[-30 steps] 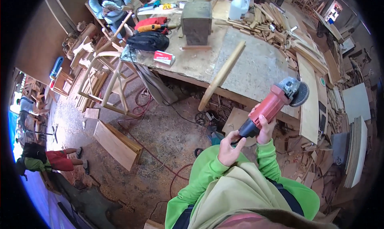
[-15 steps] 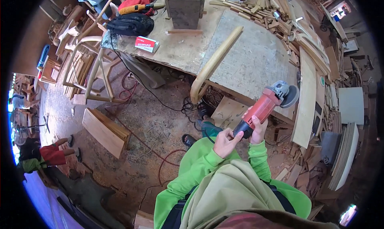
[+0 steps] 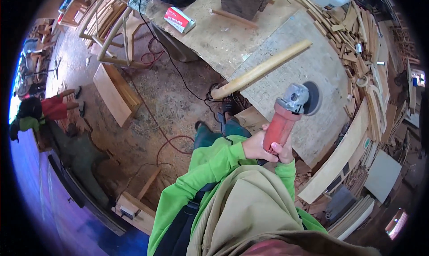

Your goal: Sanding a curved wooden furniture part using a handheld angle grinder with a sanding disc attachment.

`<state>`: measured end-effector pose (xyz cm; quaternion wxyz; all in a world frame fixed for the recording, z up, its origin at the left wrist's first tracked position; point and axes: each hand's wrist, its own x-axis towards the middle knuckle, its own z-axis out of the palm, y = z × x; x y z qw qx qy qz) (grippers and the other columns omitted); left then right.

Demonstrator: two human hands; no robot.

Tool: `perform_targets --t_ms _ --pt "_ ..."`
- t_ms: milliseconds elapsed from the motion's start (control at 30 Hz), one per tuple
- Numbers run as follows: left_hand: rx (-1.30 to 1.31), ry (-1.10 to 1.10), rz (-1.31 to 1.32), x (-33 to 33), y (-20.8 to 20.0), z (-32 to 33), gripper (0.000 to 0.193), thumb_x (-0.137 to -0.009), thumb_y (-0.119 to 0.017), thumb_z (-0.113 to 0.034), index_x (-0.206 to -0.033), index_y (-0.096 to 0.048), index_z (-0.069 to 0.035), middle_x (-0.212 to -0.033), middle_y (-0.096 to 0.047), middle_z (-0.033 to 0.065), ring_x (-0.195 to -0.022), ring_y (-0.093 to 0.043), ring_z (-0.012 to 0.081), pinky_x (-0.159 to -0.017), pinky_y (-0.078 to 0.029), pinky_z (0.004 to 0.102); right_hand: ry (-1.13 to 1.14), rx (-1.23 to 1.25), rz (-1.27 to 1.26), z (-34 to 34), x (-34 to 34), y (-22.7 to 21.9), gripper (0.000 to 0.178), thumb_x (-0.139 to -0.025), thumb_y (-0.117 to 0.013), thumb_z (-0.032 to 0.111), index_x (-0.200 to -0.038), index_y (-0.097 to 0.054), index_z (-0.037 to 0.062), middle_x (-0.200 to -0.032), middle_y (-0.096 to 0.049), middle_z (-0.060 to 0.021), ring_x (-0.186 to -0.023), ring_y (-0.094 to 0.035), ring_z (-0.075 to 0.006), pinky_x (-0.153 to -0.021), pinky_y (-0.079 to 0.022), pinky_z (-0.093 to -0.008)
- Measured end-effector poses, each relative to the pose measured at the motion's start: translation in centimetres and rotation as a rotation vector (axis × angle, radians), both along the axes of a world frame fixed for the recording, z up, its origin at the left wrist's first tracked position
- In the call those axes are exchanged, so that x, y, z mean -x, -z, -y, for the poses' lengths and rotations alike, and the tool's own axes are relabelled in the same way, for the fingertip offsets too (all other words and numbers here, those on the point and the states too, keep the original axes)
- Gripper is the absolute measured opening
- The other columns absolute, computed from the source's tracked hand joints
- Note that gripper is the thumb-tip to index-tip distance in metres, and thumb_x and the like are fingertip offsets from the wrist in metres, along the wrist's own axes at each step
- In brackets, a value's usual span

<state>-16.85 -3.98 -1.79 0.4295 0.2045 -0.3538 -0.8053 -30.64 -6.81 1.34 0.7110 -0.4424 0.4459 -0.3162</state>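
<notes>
I hold a red angle grinder [image 3: 279, 128] in front of me, its grey metal head [image 3: 295, 97] pointing away and its round disc [image 3: 312, 98] facing right. My left hand [image 3: 258, 145] is closed round the left side of the body, near the black rear end. From the right, my right hand [image 3: 285, 151] grips the same body, its thumb across the lower part. Just beyond the grinder, a curved length of pale wood [image 3: 263, 70] lies on the worktable [image 3: 290, 55], one end reaching past the table edge.
A red and white box [image 3: 179, 20] sits on the table's left part. Wood offcuts [image 3: 353, 46] pile up at the right, beside a long plank [image 3: 336, 155]. Cables [image 3: 178, 72] and a red hose [image 3: 167, 144] cross the floor. A person in red shorts [image 3: 54, 108] is far left.
My left hand has gone from the grinder's black rear end to a fuller grip on its body. The grinder now points more straight ahead. My view has turned and shifted.
</notes>
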Motion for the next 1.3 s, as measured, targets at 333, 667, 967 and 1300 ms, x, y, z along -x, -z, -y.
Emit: perform_targets --t_ms 333,667,967,1300 --pt "-0.116 -0.601 0.369 0.9 1.2 1.1 0.052 -0.064 -0.074 -0.012 -0.112 -0.055 -0.003 -0.101 -0.057 0.0138 -0.092 -0.058 0.0266 -0.083 -0.047 0.0389 -0.046 0.023 -0.237 2.1 -3.5 -1.5 0.062 -0.07 -0.081 0.02 -0.118 -0.051 -0.0025 -0.112 -0.059 -0.0111 -0.101 -0.058 -0.0191 -0.09 -0.046 -0.0348" --pt "0.057 -0.674 0.777 -0.4 -0.1 -2.6 0.05 -0.065 -0.079 -0.029 -0.097 -0.053 -0.001 -0.092 -0.052 0.0187 -0.084 -0.054 0.0366 -0.074 -0.045 0.0427 0.068 -0.229 -0.173 1.3 -2.3 0.0 0.038 -0.074 -0.077 0.005 -0.107 -0.059 0.0005 -0.095 -0.066 -0.0062 -0.085 -0.062 -0.014 -0.078 -0.051 -0.0294" --pt "-0.292 -0.454 0.116 0.0 1.9 -2.0 0.062 -0.077 -0.079 -0.027 -0.122 -0.047 0.0 -0.114 -0.056 0.0105 -0.104 -0.055 0.0169 -0.09 -0.046 0.0335 -0.015 -0.021 -0.25 -2.2 -0.8 0.1 0.041 -0.07 -0.072 -0.001 -0.108 -0.058 -0.0005 -0.094 -0.065 -0.0053 -0.085 -0.062 -0.0139 -0.079 -0.051 -0.0299" --pt "-0.335 -0.541 0.074 0.3 5.6 -5.4 0.048 -0.077 -0.074 -0.011 -0.12 -0.053 -0.002 -0.108 -0.062 0.007 -0.099 -0.059 0.0152 -0.09 -0.047 0.0323 -0.037 0.375 -0.771 -6.8 -3.7 1.1 0.085 -0.059 -0.081 0.014 -0.129 -0.036 -0.0007 -0.105 -0.061 -0.0248 -0.098 -0.062 -0.0384 -0.084 -0.05 -0.0417"
